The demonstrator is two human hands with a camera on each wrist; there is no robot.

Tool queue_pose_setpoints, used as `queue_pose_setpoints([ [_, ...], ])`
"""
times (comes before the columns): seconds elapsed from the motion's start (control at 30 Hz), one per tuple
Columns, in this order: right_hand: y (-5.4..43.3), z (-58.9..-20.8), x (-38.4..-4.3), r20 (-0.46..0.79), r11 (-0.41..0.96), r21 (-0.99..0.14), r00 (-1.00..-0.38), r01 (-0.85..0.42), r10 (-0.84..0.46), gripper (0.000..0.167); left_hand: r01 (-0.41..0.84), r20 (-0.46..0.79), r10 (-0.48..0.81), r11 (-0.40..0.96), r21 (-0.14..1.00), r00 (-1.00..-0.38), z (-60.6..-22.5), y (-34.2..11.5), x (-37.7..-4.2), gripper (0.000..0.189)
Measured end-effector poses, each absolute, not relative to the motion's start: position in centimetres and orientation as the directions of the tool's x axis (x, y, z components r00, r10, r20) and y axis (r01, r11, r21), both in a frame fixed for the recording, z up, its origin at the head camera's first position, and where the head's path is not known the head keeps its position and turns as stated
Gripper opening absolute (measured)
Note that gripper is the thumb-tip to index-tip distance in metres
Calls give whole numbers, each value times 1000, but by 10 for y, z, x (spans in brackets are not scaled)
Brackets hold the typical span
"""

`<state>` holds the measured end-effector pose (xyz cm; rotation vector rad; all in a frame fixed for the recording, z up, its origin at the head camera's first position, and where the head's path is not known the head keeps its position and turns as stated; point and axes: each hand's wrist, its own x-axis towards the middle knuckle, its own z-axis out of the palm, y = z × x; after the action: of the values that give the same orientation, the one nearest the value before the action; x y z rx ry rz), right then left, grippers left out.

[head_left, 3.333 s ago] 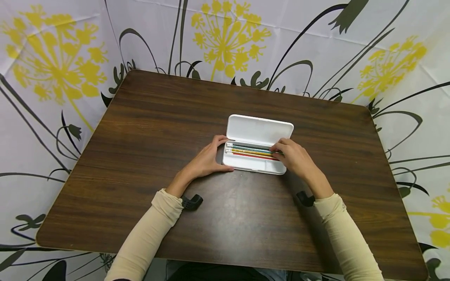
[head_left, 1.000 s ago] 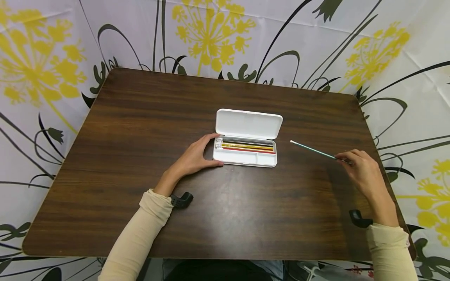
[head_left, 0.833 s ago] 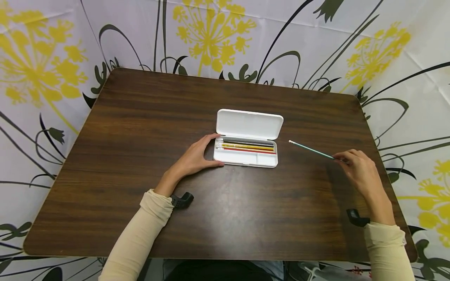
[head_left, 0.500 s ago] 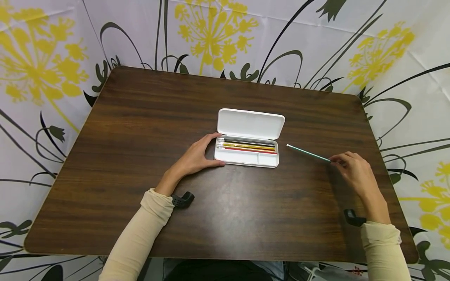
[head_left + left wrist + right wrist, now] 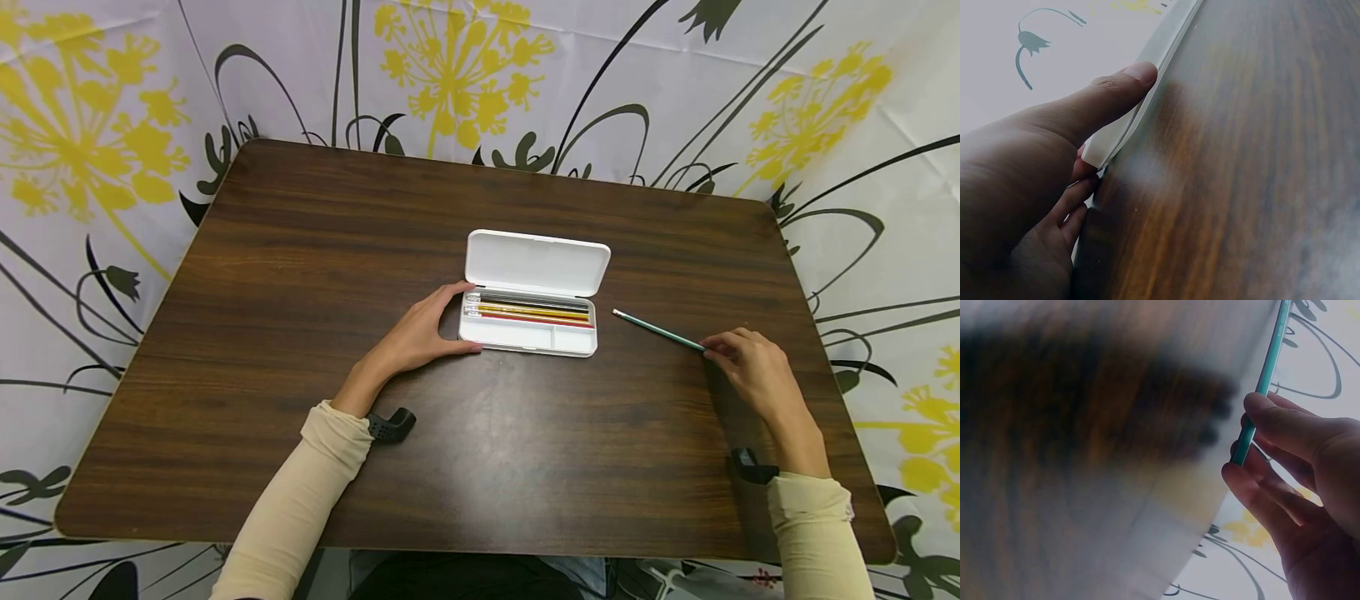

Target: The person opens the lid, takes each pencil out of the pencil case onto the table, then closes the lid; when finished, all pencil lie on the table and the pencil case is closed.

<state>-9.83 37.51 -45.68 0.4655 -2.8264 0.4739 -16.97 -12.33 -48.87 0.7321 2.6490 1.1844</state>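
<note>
Right fingers pinching teal pencil, left fingers spread gripping white case, pencils inside, flowered cloth behind

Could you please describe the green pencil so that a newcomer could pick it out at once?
On the brown table, find the open white case. To its right, the person's right grip pinches the green pencil, its white tip pointing toward the case. Unlike the other pencils, it is outside the case.

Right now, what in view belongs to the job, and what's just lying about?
Job, it seems:
teal pencil, pinched in right hand
white case, left hand holding its end
pencils inside it

Just around:
table
flower-print backdrop
wrist cameras, worn
</note>
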Motion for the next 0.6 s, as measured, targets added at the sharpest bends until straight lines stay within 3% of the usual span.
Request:
queue_pose_setpoints([
  [0.6,376,-459,-96,177,924,-285,-961,-256,-212,17,371,62,490,565,737,-869,-488,-123,-170,96],
])
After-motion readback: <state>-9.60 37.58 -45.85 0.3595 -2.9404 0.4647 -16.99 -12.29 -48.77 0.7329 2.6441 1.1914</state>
